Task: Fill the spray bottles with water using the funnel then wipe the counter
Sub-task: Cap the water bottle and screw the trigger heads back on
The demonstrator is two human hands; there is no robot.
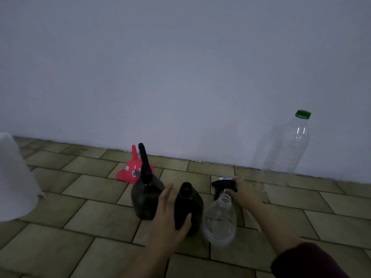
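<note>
Left hand [168, 223] is cupping the side of the uncapped dark bottle [188, 209], thumb on its front, fingers loosely extended, while the right hand [244, 192] is gripping a detached black spray head [222, 185] just behind the open clear bottle [219, 219]. Lying beyond the capped dark bottle [147, 197], the red funnel [132, 169] is sitting nearer the left hand, its spout pointing up toward the wall.

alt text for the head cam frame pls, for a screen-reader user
On a tiled counter against a white wall, the left hand steadies an uncapped dark spray bottle while the right hand grips a black trigger sprayer head behind an open clear bottle. A capped dark spray bottle and pink funnel stand behind.
</note>
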